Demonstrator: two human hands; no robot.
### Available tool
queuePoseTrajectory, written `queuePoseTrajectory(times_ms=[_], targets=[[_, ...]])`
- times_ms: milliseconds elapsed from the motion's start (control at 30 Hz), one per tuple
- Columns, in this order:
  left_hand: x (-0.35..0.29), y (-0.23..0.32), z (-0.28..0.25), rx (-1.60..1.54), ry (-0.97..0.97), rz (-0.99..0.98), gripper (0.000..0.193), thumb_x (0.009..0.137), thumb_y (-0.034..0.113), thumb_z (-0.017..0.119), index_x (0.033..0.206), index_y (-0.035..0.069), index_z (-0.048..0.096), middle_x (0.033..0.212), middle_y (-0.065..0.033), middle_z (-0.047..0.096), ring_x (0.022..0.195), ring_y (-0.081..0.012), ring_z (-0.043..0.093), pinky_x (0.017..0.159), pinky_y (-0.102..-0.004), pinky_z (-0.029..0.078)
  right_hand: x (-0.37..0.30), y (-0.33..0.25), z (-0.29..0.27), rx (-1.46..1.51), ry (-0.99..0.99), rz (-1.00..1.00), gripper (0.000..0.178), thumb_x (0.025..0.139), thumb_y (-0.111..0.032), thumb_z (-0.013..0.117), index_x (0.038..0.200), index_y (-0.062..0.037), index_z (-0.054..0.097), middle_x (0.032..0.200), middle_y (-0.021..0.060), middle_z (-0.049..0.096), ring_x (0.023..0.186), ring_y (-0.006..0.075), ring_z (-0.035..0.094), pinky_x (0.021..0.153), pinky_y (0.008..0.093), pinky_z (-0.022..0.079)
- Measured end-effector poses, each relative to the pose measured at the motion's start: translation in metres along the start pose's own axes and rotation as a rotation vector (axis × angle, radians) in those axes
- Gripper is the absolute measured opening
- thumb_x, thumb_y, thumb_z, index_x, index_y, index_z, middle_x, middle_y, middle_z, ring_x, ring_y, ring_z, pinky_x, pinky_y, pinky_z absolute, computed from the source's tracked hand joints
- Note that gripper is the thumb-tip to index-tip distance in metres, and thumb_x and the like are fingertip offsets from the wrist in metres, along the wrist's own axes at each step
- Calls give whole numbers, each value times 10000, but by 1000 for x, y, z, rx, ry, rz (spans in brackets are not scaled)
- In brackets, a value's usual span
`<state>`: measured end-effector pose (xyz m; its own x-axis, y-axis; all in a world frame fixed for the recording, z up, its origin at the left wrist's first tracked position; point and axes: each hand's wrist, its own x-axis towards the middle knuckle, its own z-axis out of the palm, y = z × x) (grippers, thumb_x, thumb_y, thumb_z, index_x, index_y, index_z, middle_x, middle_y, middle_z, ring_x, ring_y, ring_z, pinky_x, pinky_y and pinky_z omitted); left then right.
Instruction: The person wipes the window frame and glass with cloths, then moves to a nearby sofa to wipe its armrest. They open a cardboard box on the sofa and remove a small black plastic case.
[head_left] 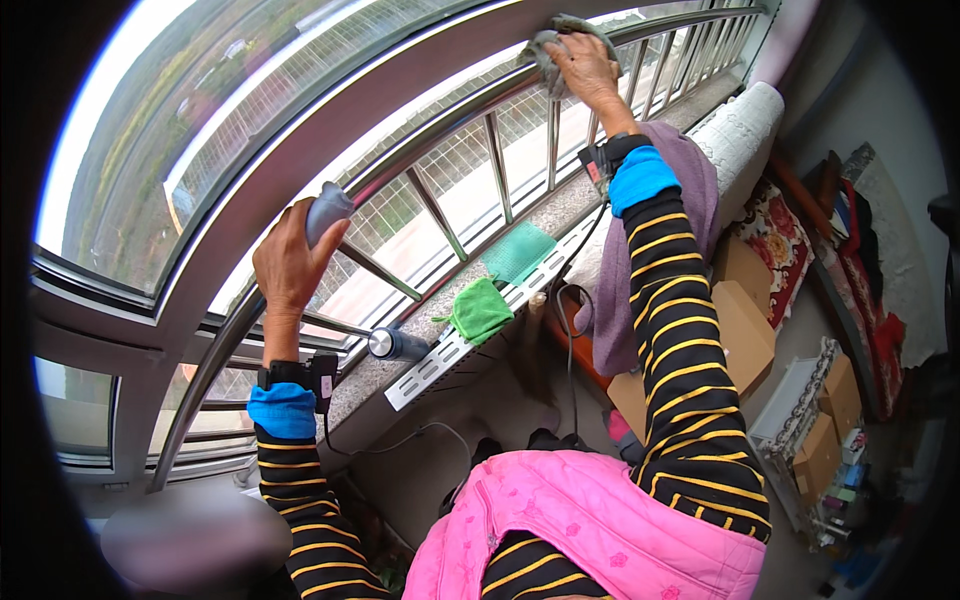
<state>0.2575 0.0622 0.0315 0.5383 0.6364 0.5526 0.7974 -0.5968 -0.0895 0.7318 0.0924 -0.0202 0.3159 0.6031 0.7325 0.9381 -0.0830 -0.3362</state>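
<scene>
Railing: we take our places from the curved metal railing (pixel 450 122), which runs along the window.
Right hand: our right hand (pixel 587 68) is on the right-hand stretch of the railing, its fingers bent over a bunched grey cloth (pixel 543 58), holding it against the top bar.
Grey cloth: it sits on the railing's top bar, folds showing on both sides of our hand.
Left hand: our left hand (pixel 287 262) is at the railing's left stretch, fingers and thumb closed around a blue-grey object (pixel 328 212).
Blue-grey object: its end shows above our hand, beside the top bar; we cannot tell its kind, nor whether it touches the railing.
Ledge: a speckled stone ledge (pixel 366 378) lies below the railing, carrying a silver-capped flask (pixel 400 345) near the railing's foot.
Cloths: a bright green cloth (pixel 482 310) and a teal cloth (pixel 520 253) lie below the railing's middle, over a white slotted strip (pixel 425 378).
Towel: a purple towel (pixel 608 310) hangs below the railing's right part, beside our right sleeve.
</scene>
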Motion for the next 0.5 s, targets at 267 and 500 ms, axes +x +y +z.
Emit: queuePoseTrajectory(times_ms=[267, 500], targets=[[-3, -2, 4, 39, 12, -6, 545, 825, 596, 622, 1096, 124, 615, 884, -113, 690, 709, -280, 684, 596, -361, 525, 21, 46, 19, -11, 90, 32, 549, 918, -556, 470, 1256, -144, 602, 1331, 73, 541, 1284, 326, 401, 1076, 460, 288], [-1, -1, 4, 46, 1, -10, 536, 831, 595, 615, 1107, 135, 614, 897, -105, 696, 733, -278, 693, 602, -361, 532, -2, 5, 18, 77, 184, 13, 364, 886, -423, 575, 1124, -161, 659, 1234, 35, 587, 1215, 296, 456, 960, 518, 393]])
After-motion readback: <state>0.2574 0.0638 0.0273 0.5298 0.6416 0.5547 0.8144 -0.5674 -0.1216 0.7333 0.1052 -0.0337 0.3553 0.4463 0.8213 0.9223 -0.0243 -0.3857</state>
